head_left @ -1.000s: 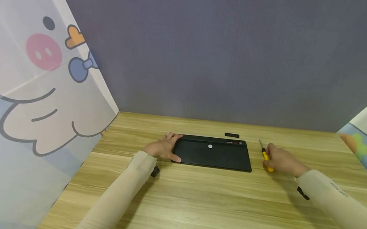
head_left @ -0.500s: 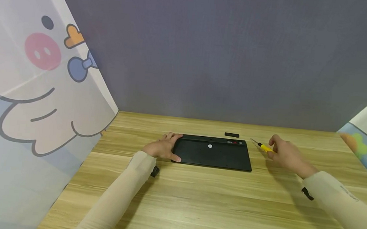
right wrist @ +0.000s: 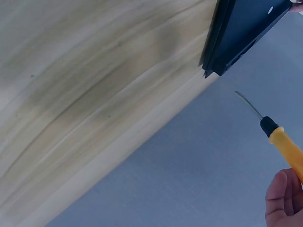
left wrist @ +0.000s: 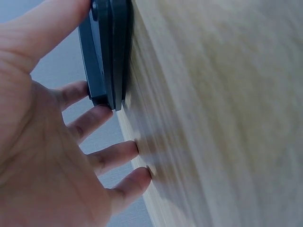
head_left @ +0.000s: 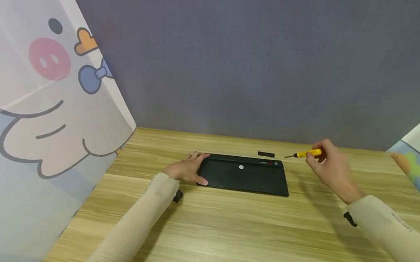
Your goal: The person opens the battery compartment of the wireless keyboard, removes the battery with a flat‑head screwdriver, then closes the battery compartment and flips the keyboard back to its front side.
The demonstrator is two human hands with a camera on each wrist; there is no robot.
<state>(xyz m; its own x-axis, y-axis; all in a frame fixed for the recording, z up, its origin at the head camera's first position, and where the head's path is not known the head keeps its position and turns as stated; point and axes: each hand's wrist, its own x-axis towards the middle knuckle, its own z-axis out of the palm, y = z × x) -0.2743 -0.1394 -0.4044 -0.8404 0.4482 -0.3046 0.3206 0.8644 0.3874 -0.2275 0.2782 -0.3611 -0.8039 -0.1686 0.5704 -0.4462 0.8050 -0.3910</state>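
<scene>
In the head view, the left hand [head_left: 187, 170] is resting spread on the left end of the flat black device [head_left: 245, 177] lying on the table [head_left: 223, 232], and the right hand [head_left: 333, 166] is pinching the yellow screwdriver [head_left: 310, 153]. In the left wrist view, the thumb [left wrist: 52, 33] and two fingers [left wrist: 90, 123] are touching the device. In the right wrist view, the screwdriver is pointing upward-left, apart from it.

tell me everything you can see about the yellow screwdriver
The screwdriver has a yellow, plastic-looking handle, a black collar and a thin, metal-looking shaft; the tip's shape is too small to tell. The right hand grips the handle, holding it raised over the table. It points to the person's left, its tip apart from the black panel.
</scene>
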